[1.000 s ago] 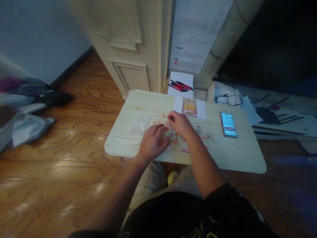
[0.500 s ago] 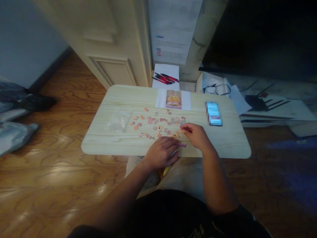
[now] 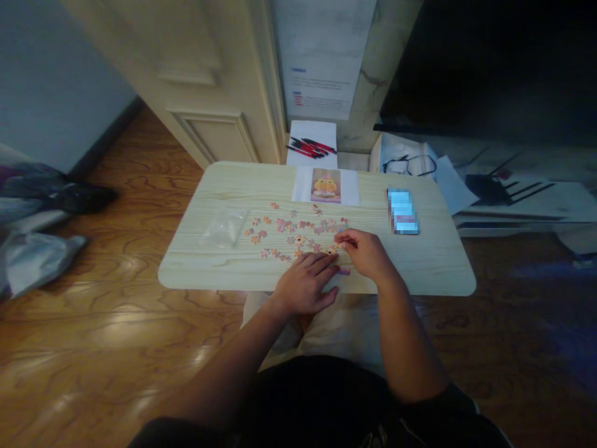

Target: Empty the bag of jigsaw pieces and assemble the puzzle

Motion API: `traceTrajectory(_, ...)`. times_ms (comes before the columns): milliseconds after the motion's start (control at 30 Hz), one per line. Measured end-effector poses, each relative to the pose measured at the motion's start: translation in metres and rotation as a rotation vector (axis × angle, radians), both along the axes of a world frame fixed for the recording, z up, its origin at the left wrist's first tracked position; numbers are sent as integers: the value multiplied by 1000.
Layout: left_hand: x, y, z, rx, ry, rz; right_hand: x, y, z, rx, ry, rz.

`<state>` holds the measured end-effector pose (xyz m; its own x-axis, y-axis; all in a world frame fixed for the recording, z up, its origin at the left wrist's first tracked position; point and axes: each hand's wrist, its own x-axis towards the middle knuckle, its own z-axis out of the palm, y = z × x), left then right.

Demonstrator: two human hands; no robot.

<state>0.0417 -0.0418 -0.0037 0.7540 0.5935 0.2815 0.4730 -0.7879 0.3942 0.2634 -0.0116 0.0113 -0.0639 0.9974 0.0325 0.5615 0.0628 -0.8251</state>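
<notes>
Several small pink and orange puzzle pieces (image 3: pixel 284 228) lie scattered across the middle of a pale wooden table (image 3: pixel 433 267). My left hand (image 3: pixel 305 285) rests flat on the near edge of the table, fingers stretched toward the pieces. Just right of it, my right hand (image 3: pixel 366 252) pinches a small orange piece (image 3: pixel 333 250) against the tabletop, fingers curled. A picture card of a yellow chick (image 3: pixel 325 185) lies at the table's far edge.
A clear plastic bag (image 3: pixel 224 226) lies on the table's left part, a phone (image 3: pixel 402 211) on the right. Beyond the table are red and black pens (image 3: pixel 311 147) on paper and glasses (image 3: pixel 409 165). Bags (image 3: pixel 32 255) lie on the wooden floor at left.
My hands came back from the middle of the table to its near edge. In the last half second the right hand shifted slightly left onto an orange piece. The view tilted down.
</notes>
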Motion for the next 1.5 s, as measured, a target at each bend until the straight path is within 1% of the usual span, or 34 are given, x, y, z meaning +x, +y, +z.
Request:
traceTrajectory(133, -1, 1, 3, -37, 7, -62, 1, 1, -6, -37, 47, -4)
traceTrajectory(333, -1, 0, 3, -55, 2, -48, 1, 2, -3, 2, 18, -25)
traceTrajectory(533, -1, 0, 3, -59, 13, -58, -1, 6, -1, 5, -16, -39)
traceTrajectory(633, -1, 0, 4, -62, 15, -57, -4, 6, -2, 20, -37, -30)
traceTrajectory(767, -1, 1, 5, -56, 33, -55, -12, 4, -3, -6, -42, -1)
traceTrajectory(933, -1, 1, 6, -53, 55, -57, -20, 1, -2, 21, -199, 43)
traceTrajectory(1100, -1, 1, 6, -57, 48, -57, -20, 3, 4, 77, -315, 77)
traceTrajectory(1233, -1, 1, 7, -55, 57, -59, -20, 5, 7, 107, -339, 81)
traceTrajectory(1333, -1, 1, 7, -58, 60, -58, -21, 5, 5, 119, -331, 82)
traceTrajectory(1500, 0, 1, 8, -63, 72, -48, -21, 4, 2, 101, -373, 123)
